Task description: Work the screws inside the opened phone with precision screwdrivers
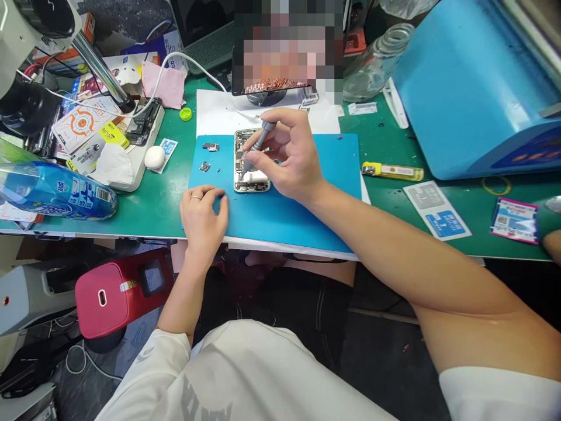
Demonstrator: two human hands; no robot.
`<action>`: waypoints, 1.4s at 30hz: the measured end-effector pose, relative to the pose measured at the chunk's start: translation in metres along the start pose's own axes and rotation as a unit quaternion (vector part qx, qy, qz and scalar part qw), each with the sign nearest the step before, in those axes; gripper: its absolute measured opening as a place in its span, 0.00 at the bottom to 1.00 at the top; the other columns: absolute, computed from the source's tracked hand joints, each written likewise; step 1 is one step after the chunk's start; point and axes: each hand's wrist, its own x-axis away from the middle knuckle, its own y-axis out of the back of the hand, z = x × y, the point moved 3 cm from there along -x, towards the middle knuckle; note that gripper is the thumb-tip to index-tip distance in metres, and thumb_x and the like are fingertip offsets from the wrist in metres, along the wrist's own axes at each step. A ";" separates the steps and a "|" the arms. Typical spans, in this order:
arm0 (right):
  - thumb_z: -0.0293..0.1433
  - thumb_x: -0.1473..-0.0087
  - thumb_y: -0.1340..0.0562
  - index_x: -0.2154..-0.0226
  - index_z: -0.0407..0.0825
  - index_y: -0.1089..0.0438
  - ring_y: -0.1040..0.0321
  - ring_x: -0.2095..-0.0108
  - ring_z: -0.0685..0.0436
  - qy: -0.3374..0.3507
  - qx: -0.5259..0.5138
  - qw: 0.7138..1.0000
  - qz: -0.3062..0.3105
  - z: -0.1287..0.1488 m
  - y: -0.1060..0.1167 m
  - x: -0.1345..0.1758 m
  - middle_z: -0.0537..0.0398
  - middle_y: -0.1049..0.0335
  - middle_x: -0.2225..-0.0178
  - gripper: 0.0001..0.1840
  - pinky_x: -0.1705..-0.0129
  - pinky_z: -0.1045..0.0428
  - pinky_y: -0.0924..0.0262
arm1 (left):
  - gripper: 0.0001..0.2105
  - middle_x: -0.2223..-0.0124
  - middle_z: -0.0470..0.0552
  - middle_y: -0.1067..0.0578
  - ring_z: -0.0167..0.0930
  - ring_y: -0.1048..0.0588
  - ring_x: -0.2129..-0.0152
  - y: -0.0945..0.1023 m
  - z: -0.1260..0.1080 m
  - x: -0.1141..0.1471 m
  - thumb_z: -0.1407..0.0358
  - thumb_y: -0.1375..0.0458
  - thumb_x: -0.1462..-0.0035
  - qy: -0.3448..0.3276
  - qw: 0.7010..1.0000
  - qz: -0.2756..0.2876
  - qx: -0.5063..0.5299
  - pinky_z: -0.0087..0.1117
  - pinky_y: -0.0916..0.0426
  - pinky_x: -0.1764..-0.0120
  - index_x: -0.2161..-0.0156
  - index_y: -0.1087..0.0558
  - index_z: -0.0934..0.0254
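An opened smartphone [252,186] lies on a blue mat [307,219], its inner parts exposed. My right hand [293,152] is closed round a grey screwdriver [263,139], tilted with its tip down at the phone's lower left part. Part of the phone is covered by that hand. My left hand [204,216], a ring on one finger, rests on the mat's front left edge with fingers curled; whether anything is in them is hidden. Just beyond it lie a small metal phone part [211,147], another little part [204,166] and tiny bits.
A microscope stand [103,70], papers and a blue bottle [56,190] crowd the left. Behind the mat stands a tablet-like screen [280,64], partly blurred. To the right are a glass jar [366,73], a large blue machine [451,99] and a yellow cutter [392,171].
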 end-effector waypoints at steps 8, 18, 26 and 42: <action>0.43 0.34 0.36 0.41 0.60 0.41 0.21 0.60 0.44 0.016 0.049 0.998 -0.032 -0.002 0.006 -0.001 0.56 0.22 0.56 0.23 0.57 0.46 0.19 | 0.09 0.53 0.53 0.18 0.42 0.26 0.52 0.001 0.000 0.001 0.69 0.39 0.40 0.016 1.000 0.007 0.007 0.46 0.30 0.46 0.57 0.18 0.59; 0.42 0.35 0.36 0.43 0.58 0.37 0.22 0.64 0.44 0.006 0.077 0.997 -0.013 -0.009 0.006 -0.003 0.56 0.23 0.61 0.21 0.58 0.46 0.19 | 0.15 0.44 0.54 0.21 0.43 0.28 0.47 0.003 -0.009 0.002 0.66 0.42 0.34 -0.052 0.997 0.054 -0.008 0.44 0.32 0.45 0.44 0.24 0.61; 0.38 0.37 0.33 0.44 0.57 0.38 0.25 0.66 0.45 -0.055 0.053 0.997 -0.007 -0.005 0.005 -0.005 0.57 0.24 0.62 0.22 0.62 0.47 0.22 | 0.20 0.35 0.55 0.26 0.45 0.34 0.38 0.002 -0.016 0.002 0.68 0.48 0.31 -0.146 0.982 0.118 -0.010 0.48 0.36 0.37 0.38 0.26 0.64; 0.44 0.37 0.34 0.43 0.60 0.39 0.24 0.64 0.44 -0.054 0.037 0.998 -0.014 -0.007 0.007 -0.005 0.55 0.24 0.59 0.23 0.63 0.48 0.24 | 0.21 0.30 0.53 0.32 0.48 0.38 0.32 0.002 -0.019 0.000 0.69 0.50 0.29 -0.184 0.967 0.175 -0.012 0.52 0.36 0.36 0.36 0.27 0.59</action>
